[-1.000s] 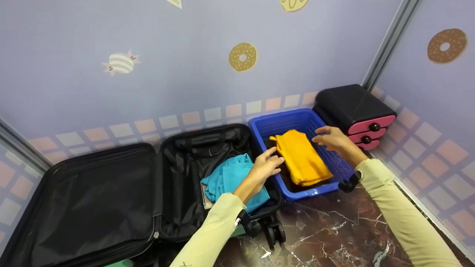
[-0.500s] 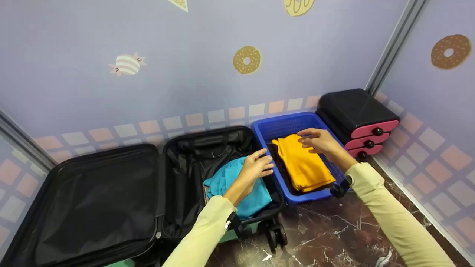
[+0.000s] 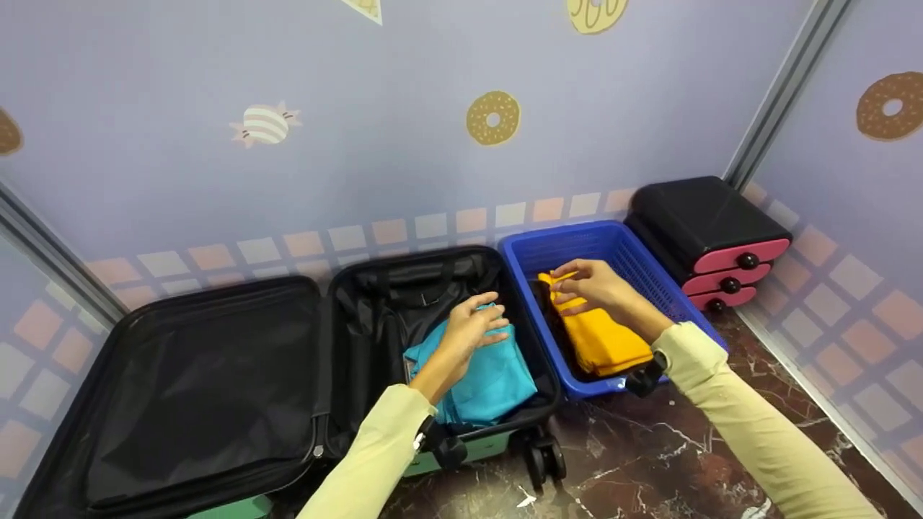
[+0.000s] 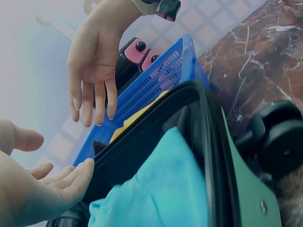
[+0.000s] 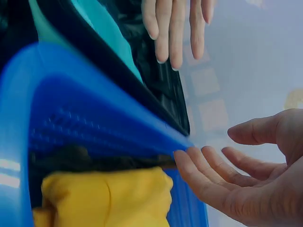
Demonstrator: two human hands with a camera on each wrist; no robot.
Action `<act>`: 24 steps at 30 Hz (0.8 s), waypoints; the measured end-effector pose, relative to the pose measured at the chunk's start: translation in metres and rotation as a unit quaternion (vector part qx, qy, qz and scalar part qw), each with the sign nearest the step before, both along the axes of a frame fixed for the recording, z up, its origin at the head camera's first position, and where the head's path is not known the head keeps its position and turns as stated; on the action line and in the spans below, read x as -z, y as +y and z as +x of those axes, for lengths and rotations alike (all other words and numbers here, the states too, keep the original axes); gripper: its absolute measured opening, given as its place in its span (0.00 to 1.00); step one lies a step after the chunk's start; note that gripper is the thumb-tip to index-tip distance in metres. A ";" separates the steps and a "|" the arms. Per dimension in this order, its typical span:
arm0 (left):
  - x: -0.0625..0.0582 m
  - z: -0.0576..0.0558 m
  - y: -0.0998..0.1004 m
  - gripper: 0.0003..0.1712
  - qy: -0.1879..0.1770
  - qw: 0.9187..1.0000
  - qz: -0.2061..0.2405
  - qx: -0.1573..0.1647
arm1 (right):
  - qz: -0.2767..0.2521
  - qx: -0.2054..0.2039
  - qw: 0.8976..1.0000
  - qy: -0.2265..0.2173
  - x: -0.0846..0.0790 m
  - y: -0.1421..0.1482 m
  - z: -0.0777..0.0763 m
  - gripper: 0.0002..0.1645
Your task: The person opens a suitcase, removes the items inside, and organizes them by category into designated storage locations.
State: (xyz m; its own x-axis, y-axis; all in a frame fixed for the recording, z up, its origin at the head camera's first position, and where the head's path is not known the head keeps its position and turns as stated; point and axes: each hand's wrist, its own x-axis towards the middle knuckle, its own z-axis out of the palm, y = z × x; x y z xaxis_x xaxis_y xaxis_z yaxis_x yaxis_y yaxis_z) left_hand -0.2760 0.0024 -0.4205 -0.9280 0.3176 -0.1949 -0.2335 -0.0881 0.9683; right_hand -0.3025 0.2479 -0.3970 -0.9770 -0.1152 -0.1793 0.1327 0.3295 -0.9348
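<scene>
Marbled floor (image 3: 634,440) carries suitcase (image 3: 209,389), basket (image 3: 649,277), drawer unit (image 3: 707,220).

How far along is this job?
If cloths are going into the blue basket, the yellow cloth inside it looks done. Nothing is in hand: the left hand and right hand are both empty. The turquoise cloth in the open suitcase seems left.

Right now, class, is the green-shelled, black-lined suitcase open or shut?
Open: the suitcase lies with its two halves side by side, insides showing, and turquoise cloth in one.
</scene>
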 end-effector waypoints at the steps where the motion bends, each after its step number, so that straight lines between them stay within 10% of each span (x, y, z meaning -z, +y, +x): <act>1: 0.000 0.000 -0.004 0.29 0.002 1.000 -0.005 -0.002 | -0.002 -0.006 1.000 -0.003 0.000 -0.005 0.000 0.22; 24: 0.020 0.015 -0.093 0.28 -0.041 0.978 -0.179 -0.097 | 0.076 -0.094 0.984 -0.130 0.012 -0.089 0.005 0.41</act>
State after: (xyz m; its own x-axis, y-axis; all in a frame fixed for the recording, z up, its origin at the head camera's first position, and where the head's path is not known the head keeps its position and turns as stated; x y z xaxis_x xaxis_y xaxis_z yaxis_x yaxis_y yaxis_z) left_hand -0.2610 -0.0906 -0.4405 -0.9406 0.0353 -0.3378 -0.3242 0.2031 0.9239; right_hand -0.2975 0.1585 -0.4085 -0.8599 -0.2419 -0.4496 0.2842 0.5047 -0.8152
